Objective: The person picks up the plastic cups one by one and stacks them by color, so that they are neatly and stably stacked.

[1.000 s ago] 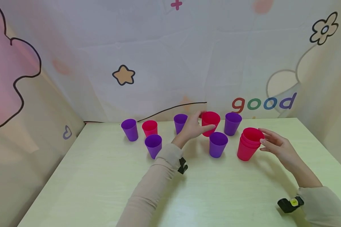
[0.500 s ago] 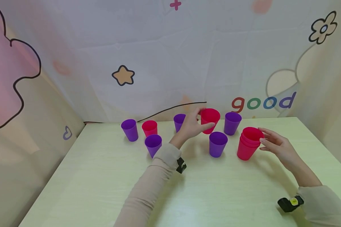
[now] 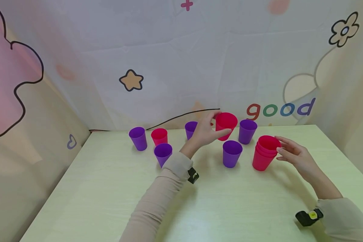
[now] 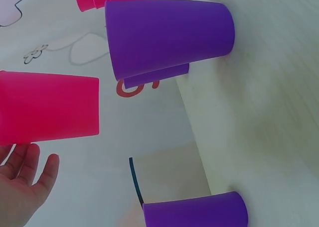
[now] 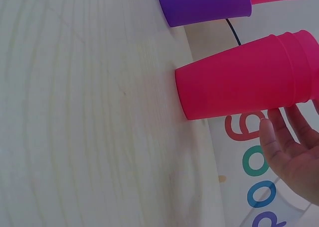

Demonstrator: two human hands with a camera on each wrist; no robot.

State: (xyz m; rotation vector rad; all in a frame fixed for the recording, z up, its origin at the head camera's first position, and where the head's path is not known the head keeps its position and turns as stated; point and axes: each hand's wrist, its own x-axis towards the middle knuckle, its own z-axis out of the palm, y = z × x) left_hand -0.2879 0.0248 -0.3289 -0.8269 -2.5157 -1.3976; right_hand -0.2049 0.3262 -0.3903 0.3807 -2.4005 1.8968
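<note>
A red plastic cup (image 3: 225, 124) is held up off the table by my left hand (image 3: 204, 132), thumb across its near side and fingers behind it. The left wrist view shows this cup (image 4: 55, 107) apart from the table, fingers at its side. My right hand (image 3: 299, 159) holds the right side of a stack of red cups (image 3: 264, 156) near the rim. That stack stands upright on the table, and the right wrist view shows its several layered rims. A purple cup (image 3: 232, 154) stands between the lifted cup and the stack, with another purple cup (image 3: 247, 132) behind.
At the left stand a purple cup (image 3: 138, 138), a red cup (image 3: 159, 136) and a nearer purple cup (image 3: 163, 154). My left hand partly hides one more purple cup (image 3: 190, 130). A printed curtain (image 3: 169, 67) hangs behind the pale table (image 3: 93, 188).
My left hand has raised the red cup from the table level and shifted it slightly right over the last half second. My right hand and the stack stay in place.
</note>
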